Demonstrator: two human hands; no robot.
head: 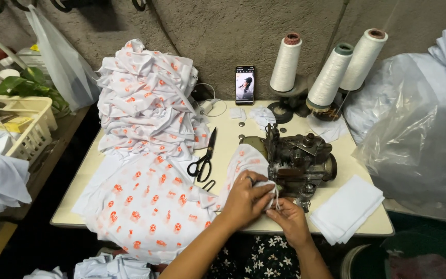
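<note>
- Nearest you, below the near edge of the surface (223, 227), your lap shows dark cloth with small white flowers (264, 261).
- Your left hand (246, 199) lies on the white fabric with orange print (150, 206), fingers closed, pinching a fold of it right at the near side of the sewing machine (298, 165).
- Your right hand (290, 219) sits just right of the left one and touches it; its fingertips are closed on the same fold of fabric, at the machine's near edge.
- The two hands are together, both clamped on the printed fabric.
- That fabric spreads from the machine leftward over the near left part of the surface and hangs over the near edge.
- A tall heap of the same printed pieces (148, 101) stands at the far left of the surface, against the wall.
- Black scissors (205, 157) lie between the heap and the machine, blades pointing far, handles near.
- A small stack of plain white cloth pieces (347, 206) lies near right, just beside the machine.
- Three white thread cones (331, 75) stand on a stand at the far right, behind the machine.
- A phone (244, 84) leans upright against the wall, screen lit.
- A clear plastic bag of pale cloth (414, 139) sits to the right of the surface.
- A cream plastic basket (24, 124) stands off to the left.
</note>
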